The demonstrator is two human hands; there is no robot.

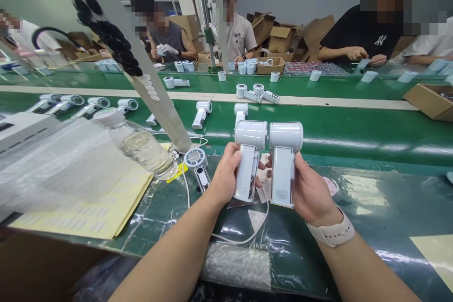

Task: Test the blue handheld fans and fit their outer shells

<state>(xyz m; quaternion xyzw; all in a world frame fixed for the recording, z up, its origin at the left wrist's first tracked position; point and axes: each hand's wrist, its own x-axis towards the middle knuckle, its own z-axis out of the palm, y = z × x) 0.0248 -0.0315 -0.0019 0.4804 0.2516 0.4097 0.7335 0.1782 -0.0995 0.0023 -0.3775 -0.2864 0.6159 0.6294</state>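
Observation:
My left hand (225,175) is closed round the handle of a white handheld fan (250,135), whose cylindrical head points up. My right hand (314,193) grips a second white handheld fan (286,137) in the same upright pose. The two heads sit side by side with a thin gap between them, above the near edge of the green table. Fingertips of both hands show between the handles; the rest of the fingers are hidden behind the fans. Left of my left hand, another handheld fan (198,163) lies with its round grille up, beside a white cable (244,241).
A slanted grey post (166,113) with black discs rises left of centre. A clear bottle (141,146) lies on yellow sticker sheets (122,205). More fans (202,113) rest on the green conveyor (339,127). Co-workers sit across it, and an open carton (430,101) stands at right.

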